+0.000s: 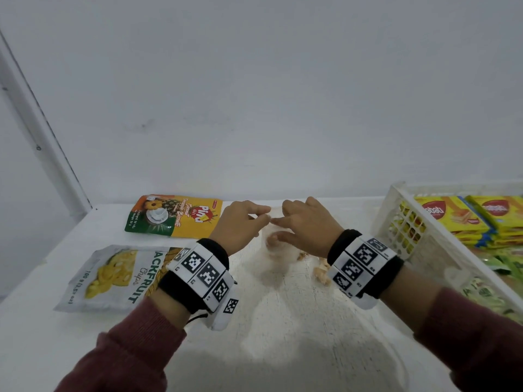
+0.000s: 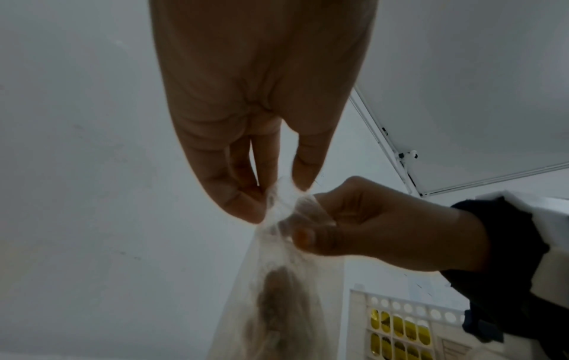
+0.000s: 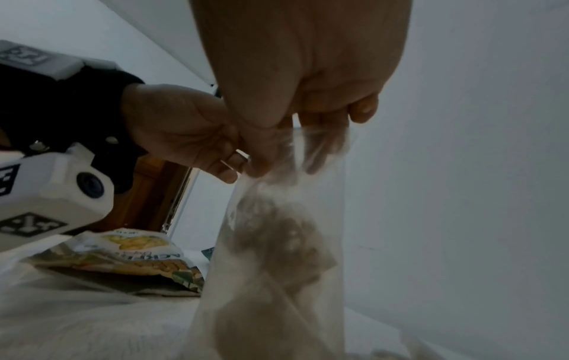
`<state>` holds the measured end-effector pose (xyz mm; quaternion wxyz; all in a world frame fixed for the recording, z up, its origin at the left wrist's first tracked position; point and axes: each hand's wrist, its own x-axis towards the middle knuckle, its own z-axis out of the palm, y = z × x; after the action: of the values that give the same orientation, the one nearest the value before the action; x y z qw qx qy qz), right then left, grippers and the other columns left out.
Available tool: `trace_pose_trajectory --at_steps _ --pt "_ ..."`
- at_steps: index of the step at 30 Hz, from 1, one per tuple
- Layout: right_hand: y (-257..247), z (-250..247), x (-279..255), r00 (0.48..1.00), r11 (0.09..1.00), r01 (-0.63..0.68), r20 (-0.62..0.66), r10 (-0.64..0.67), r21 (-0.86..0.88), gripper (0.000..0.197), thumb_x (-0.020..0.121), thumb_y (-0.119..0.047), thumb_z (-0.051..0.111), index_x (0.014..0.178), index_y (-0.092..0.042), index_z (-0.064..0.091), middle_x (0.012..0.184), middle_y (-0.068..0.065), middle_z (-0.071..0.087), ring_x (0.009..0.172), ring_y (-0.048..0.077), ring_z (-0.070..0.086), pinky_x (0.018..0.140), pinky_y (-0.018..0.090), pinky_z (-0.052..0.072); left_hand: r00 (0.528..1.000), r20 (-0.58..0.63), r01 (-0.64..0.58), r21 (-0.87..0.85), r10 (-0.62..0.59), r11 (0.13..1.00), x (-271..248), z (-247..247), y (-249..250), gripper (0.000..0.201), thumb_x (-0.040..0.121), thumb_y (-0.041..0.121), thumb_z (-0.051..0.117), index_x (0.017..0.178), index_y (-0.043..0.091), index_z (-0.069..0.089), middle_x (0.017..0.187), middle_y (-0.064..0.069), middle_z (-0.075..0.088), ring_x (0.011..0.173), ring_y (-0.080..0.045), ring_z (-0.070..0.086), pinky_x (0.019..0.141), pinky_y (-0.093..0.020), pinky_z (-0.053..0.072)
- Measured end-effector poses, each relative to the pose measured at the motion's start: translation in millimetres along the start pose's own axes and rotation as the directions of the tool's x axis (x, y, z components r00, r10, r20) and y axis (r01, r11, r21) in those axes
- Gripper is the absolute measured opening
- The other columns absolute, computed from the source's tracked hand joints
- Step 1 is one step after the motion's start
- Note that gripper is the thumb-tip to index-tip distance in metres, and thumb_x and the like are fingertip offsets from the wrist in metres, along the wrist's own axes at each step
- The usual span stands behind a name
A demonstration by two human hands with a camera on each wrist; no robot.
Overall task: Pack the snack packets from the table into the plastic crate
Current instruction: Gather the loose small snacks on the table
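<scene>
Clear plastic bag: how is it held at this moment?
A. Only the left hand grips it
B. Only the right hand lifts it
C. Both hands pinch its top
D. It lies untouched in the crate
C: the left hand and right hand both pinch the gathered top of the clear plastic bag.

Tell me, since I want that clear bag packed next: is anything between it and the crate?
Nothing visible does. Both the left hand and the right hand pinch the clear bag at its top, above the table. The plastic crate stands to its right with its top open and yellow packets inside.
</scene>
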<state>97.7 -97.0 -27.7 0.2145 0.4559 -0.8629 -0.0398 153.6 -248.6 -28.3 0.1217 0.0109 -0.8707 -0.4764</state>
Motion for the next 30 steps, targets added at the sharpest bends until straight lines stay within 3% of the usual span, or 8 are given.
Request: trace_pose_trajectory --at_steps 4,7,12,15,19,21,24,30 --pt "1.1 5.5 -3.1 0.98 0.958 -0.03 -0.18 0.085 0.286 0.035 0.08 -0.039 0.048 0.069 -0.02 0.075 0.055 0.0 0.058 0.048 0.019 0.055 0.056 0.029 0.028 0.998 0.046 -0.047 -0.074 0.05 0.996 -4.5 -0.6 -2.4 0.052 0.082 0.027 0.068 0.131 0.024 0.049 0.103 0.015 0.052 0.084 -0.006 0.056 0.073 -0.01 0.047" --pt "3.4 -4.0 -2.7 0.947 0.867 -0.024 -0.267 0.179 0.497 0.032 0.076 -0.044 0.057 0.066 -0.019 0.074 0.057 -0.003 0.062 0.051 0.014 0.055 0.058 0.031 0.04 0.979 0.205 0.043 -0.153 -0.011 0.987 -7.3 3.3 -9.9 0.085 0.074 0.021 0.077 0.141 0.028 0.025 0.112 0.011 0.045 0.103 -0.013 0.054 0.081 -0.015 0.047" --pt "1.2 -17.3 -1.5 0.855 0.803 -0.012 -0.41 0.317 0.596 0.031 0.067 -0.048 0.069 0.076 -0.019 0.073 0.08 -0.012 0.051 0.078 0.009 0.047 0.08 0.02 0.03 0.952 0.304 0.054 -0.268 0.031 0.962 -9.0 17.7 -14.2 0.03 0.078 0.014 0.073 0.104 0.024 0.06 0.09 0.01 0.063 0.082 -0.004 0.061 0.067 -0.012 0.048" --pt "1.1 -27.6 -5.1 0.868 0.704 -0.082 -0.297 0.399 0.705 0.063 0.062 -0.055 0.07 0.117 -0.027 0.058 0.111 -0.009 0.045 0.105 0.007 0.043 0.094 0.021 0.032 0.978 0.211 0.082 -0.36 -0.005 0.929 -6.6 18.3 -18.4 0.012 0.077 0.018 0.074 0.087 0.015 0.068 0.076 0.0 0.067 0.069 -0.012 0.062 0.067 -0.025 0.049" --pt "6.8 -29.7 -11.1 0.891 0.389 -0.286 0.093 0.445 0.876 0.092 0.068 -0.034 0.079 0.142 -0.028 0.024 0.127 -0.009 0.041 0.115 0.007 0.042 0.096 0.022 0.035 0.975 0.224 0.103 -0.408 -0.01 0.907 -6.5 16.2 -15.8 0.006 0.085 0.013 0.064 0.09 0.014 0.068 0.068 0.008 0.069 0.062 -0.002 0.064 0.059 -0.018 0.05" --pt "9.8 -22.9 -12.7 0.888 0.299 -0.321 0.177 0.424 0.899 0.071 0.073 -0.027 0.076 0.134 -0.021 0.04 0.122 -0.003 0.05 0.104 0.009 0.048 0.089 0.024 0.04 0.973 0.232 0.098 -0.418 0.002 0.903 -6.2 14.7 -14.1 0.015 0.083 0.019 0.066 0.091 0.007 0.068 0.076 0.0 0.069 0.071 -0.012 0.064 0.067 -0.027 0.051" --pt "9.1 -18.7 -13.2 0.878 0.137 -0.202 0.118 0.463 0.97 0.018 0.075 -0.014 0.075 0.078 -0.005 0.059 0.066 0.003 0.056 0.056 0.004 0.051 0.056 0.015 0.042 0.973 0.231 0.108 -0.44 -0.004 0.892 -7.2 15.6 -8.9 0.055 0.065 0.036 0.08 0.098 -0.005 0.065 0.09 -0.023 0.063 0.081 -0.026 0.056 0.074 -0.039 0.044" --pt "8.6 -23.8 -9.1 0.853 0.122 -0.1 0.022 0.521 0.987 0.019 0.075 -0.008 0.073 0.067 -0.006 0.056 0.055 -0.003 0.053 0.046 0.001 0.051 0.048 0.014 0.044 0.963 0.271 0.113 -0.427 0.008 0.897 -7.3 15.0 -5.9 0.045 0.062 0.01 0.083 0.103 0.006 0.065 0.1 -0.009 0.071 0.09 -0.018 0.069 0.08 -0.028 0.056"
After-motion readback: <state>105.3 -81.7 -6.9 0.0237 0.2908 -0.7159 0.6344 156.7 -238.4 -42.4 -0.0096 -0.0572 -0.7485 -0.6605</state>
